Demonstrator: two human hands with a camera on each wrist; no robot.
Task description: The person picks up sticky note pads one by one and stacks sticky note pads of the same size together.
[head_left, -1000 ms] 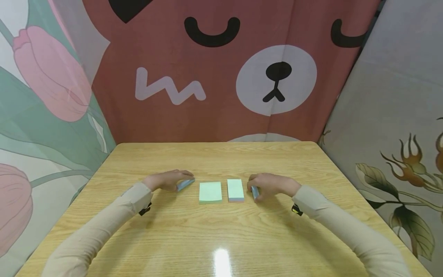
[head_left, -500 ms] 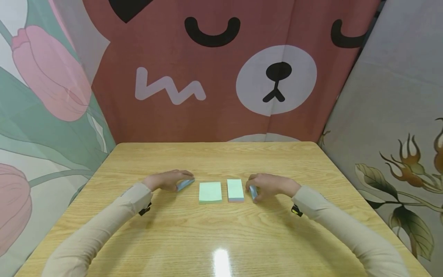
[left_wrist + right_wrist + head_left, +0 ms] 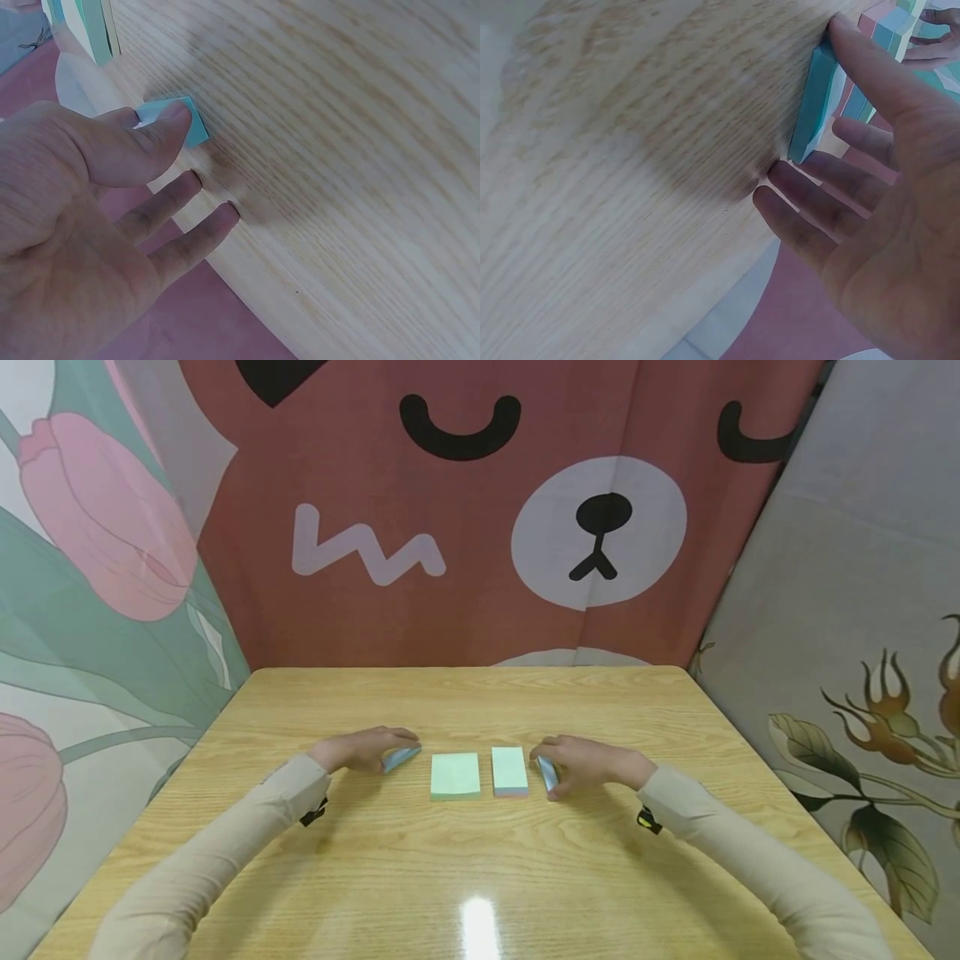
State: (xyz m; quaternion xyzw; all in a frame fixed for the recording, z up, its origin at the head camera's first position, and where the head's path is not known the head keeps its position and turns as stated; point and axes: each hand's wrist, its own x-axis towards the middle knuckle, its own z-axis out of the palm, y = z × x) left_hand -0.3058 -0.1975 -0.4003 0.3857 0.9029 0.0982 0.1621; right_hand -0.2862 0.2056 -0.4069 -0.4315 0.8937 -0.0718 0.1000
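In the head view a square pale green sticky note pad lies mid-table. Just right of it is a narrower stack of sticky notes, pale green on top with pink and blue layers below. My left hand pinches a small blue sticky note pad between thumb and forefinger; its other fingertips reach down at the tabletop. My right hand holds another blue sticky note pad by its ends, thumb at the near end and fingers at the far end, close beside the narrow stack.
The wooden table ends at a hanging red cloth with a bear face. Flowered cloths hang along the left and right sides.
My right hand has slid slightly left with its blue sticky note pad, nearing the narrow stack. The left hand and its blue pad stay in place.
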